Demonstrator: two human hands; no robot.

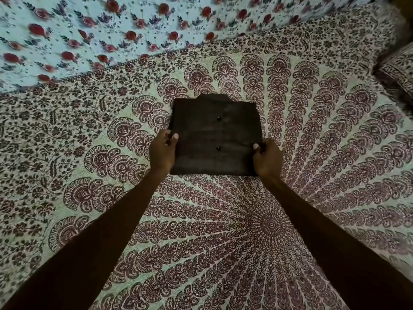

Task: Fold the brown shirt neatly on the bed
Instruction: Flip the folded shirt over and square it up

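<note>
While I am leaning over the bed [223,242], both my arms are reaching forward across the sheet [67,153] with its big fan pattern, and my two hands are meeting the shirt [214,135] at its near half. My left hand [162,151] is pinching the shirt's left edge, thumb lying on top of the cloth and the fingers curling under or beside it; I cannot tell how far under they are going. My right hand [267,157] is doing the same at the right edge, closing on the cloth just above the near corner. Between my hands the shirt is lying flat on the bed as a tidy, nearly square packet, front up, with two dark buttons [218,149] running up the middle, one level with my grip and one beyond it. Past that, the collar is peeking out along the far edge.

Judging from this, the folding itself is looking all but done, and I am either squaring the packet or settling it in place. What I am needing next is a gentle, even action on both sides: keeping the edges level so the layers are not sliding apart, pressing out any slack, then letting go without dragging the corners.

Beyond the shirt a rose-print cloth [111,30] is meeting the sheet along a slanting seam, and off past my right hand a pillow [397,70] is sitting at the bed's corner.
</note>
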